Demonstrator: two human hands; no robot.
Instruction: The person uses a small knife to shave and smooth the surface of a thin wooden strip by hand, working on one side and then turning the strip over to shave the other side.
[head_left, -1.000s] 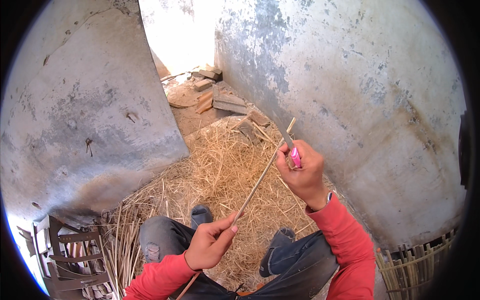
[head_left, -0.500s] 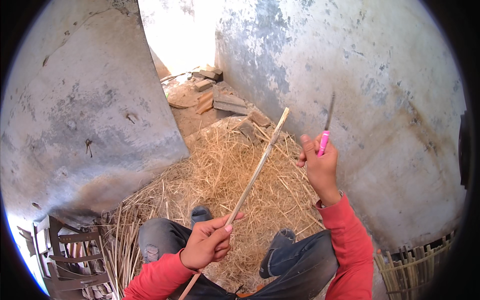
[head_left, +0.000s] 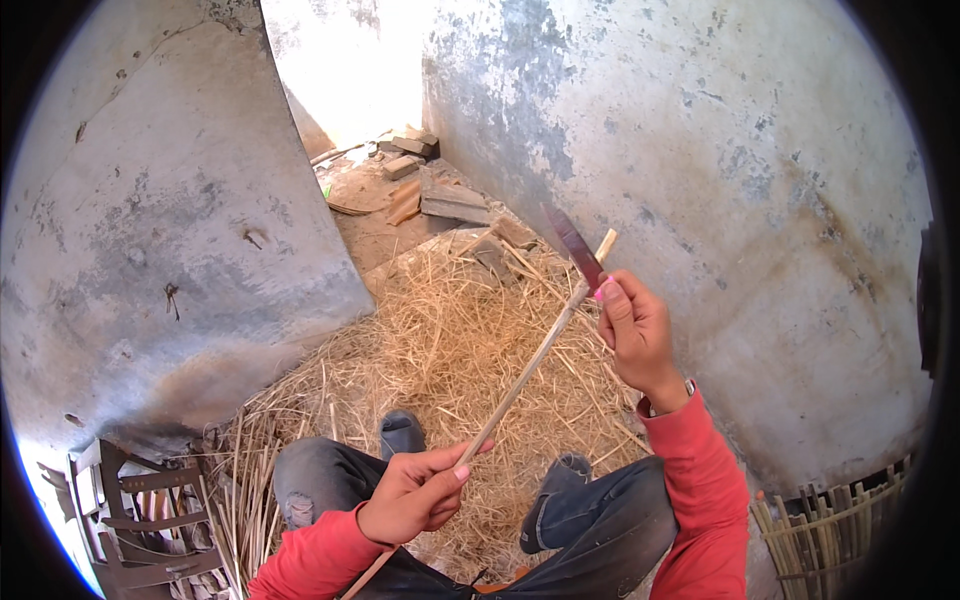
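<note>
Slatted wooden frame (head_left: 140, 520) of dark, weathered laths at the far left, low against the curved grey plastered wall (head_left: 150, 260). Next to it, loose long pale reed stalks (head_left: 245, 490) fanned over the straw-covered floor (head_left: 440, 350). Left hand (head_left: 410, 495) low in the middle, red sleeve behind it, fingers (head_left: 445, 462) clenched around the lower part of a long thin pale bamboo strip (head_left: 530, 365). Strip slanted up and to the right from that grip, over grey-trousered knees and dark shoes (head_left: 402, 432), its far end level with the right hand. Farther back, flat stone slabs and bricks (head_left: 440, 195) strewn on bare ground in a sunlit gap between the walls. Right hand (head_left: 638, 335) raised to the right of centre, fingers closed on the pink handle of a small knife (head_left: 580, 255), only a sliver of pink showing by the thumb. Dark blade pointing up and left, touching the strip near its upper end. Stained grey wall (head_left: 740, 200) behind that hand. Bundle of cut bamboo sticks (head_left: 830, 525) standing upright at the lower right edge, well apart from both hands.
</note>
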